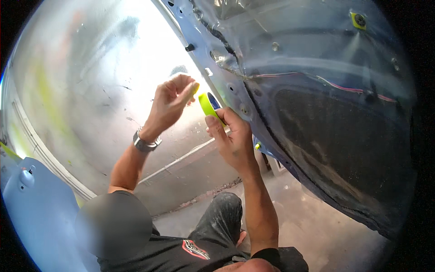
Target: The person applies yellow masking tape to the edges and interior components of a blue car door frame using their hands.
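Note:
A roll of yellow-green masking tape [206, 104] is gripped in my right hand [235, 141], thumb on its outer face and fingers at its blue core. Up and left of the roll, my left hand [175, 93], with a watch on the wrist, pinches a small piece of yellow tape [196, 88] between thumb and fingertips. Whether that piece joins the roll cannot be told. Beside my right hand stands a blue car door's inner side [253, 102], covered partly with clear plastic film. A patch of yellow-green tape [358, 21] sits around a dark round part at its upper right.
Pink and white wires [340, 86] run across the door film. Behind my hands is a pale wall [98, 102] with paint overspray and bright glare. A light blue painted panel [40, 210] stands at the lower left. Concrete floor [302, 224] shows below the door.

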`<state>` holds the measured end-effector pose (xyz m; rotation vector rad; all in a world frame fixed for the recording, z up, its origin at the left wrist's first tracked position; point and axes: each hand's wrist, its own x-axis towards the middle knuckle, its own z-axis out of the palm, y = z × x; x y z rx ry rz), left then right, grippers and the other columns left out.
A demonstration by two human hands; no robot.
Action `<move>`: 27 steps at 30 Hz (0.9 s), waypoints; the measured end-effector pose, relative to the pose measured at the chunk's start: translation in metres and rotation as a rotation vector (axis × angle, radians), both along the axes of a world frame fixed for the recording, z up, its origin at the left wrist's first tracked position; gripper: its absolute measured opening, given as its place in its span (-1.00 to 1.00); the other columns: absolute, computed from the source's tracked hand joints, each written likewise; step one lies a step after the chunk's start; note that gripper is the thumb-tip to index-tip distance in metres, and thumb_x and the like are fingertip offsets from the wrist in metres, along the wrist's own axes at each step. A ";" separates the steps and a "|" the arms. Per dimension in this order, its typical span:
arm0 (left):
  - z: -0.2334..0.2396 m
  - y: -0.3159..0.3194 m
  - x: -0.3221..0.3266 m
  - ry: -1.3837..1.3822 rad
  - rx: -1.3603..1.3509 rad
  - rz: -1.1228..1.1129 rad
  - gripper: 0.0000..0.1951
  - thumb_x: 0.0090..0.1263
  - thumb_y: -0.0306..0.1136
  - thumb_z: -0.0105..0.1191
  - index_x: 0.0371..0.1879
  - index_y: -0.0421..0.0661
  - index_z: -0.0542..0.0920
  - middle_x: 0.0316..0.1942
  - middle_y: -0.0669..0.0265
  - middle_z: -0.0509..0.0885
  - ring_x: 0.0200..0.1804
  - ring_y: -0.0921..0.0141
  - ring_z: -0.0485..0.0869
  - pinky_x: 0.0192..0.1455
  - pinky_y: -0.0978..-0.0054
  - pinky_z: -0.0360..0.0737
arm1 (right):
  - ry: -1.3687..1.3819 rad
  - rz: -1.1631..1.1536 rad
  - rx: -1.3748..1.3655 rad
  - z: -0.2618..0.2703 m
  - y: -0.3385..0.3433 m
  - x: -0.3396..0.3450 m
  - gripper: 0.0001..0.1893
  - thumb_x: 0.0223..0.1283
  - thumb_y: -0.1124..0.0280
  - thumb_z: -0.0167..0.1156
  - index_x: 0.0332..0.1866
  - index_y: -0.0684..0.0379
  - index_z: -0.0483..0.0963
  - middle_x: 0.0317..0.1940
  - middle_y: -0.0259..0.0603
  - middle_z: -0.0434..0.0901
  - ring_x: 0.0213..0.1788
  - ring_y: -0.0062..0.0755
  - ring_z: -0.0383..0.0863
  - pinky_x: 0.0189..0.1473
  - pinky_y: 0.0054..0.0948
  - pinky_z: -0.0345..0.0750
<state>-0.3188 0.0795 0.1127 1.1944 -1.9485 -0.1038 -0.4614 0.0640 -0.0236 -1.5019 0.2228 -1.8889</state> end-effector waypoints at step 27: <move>0.071 -0.047 -0.014 -0.057 -0.267 0.227 -0.75 0.39 -0.30 0.39 -0.32 -0.28 0.74 -0.49 0.30 0.75 -0.53 0.59 0.64 -0.48 0.64 0.53 | -0.582 0.395 0.087 0.035 0.009 0.000 -0.76 0.59 0.27 0.12 -0.08 0.27 0.50 -0.46 -0.31 0.60 -0.29 -0.53 0.70 -0.12 -0.46 0.60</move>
